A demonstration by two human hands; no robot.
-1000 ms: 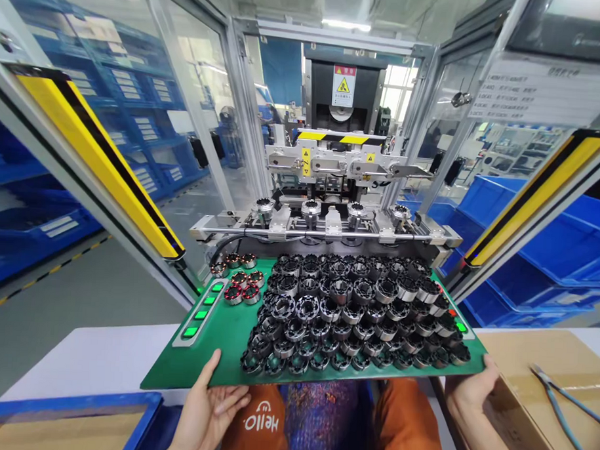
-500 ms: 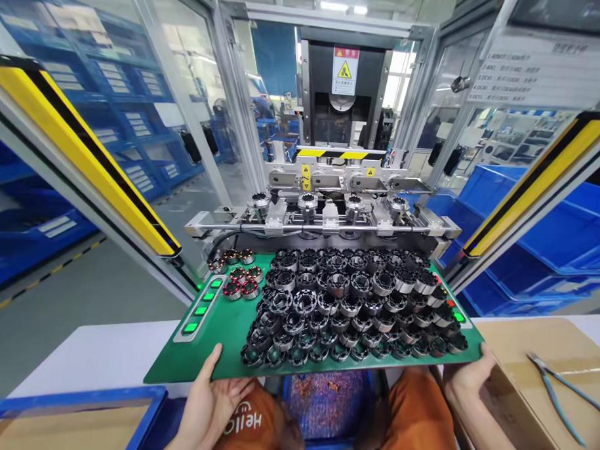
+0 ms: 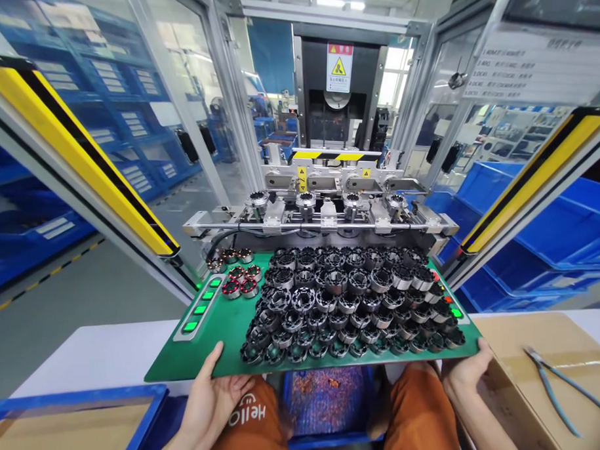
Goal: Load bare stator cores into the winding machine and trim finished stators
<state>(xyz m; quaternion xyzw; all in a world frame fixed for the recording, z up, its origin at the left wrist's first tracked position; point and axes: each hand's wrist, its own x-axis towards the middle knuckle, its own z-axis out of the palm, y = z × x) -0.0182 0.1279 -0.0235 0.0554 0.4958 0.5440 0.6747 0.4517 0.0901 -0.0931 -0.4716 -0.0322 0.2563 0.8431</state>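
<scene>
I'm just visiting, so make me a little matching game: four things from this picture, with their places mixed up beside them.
1. Pliers
2. Copper-coloured rings
3. Right hand
4. Blue bin of colourful bits

A. Gripping the green board near its right front corner
B. Below the board, between the person's knees
C. On the cardboard box
D. On the left part of the board

Pairs: 1-C, 2-D, 3-A, 4-B

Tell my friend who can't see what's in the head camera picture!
A person's left hand and right hand hold the near edge of a green board crowded with dark metal rings. A few coppery rings sit on its left, and a machine stands behind.
</scene>
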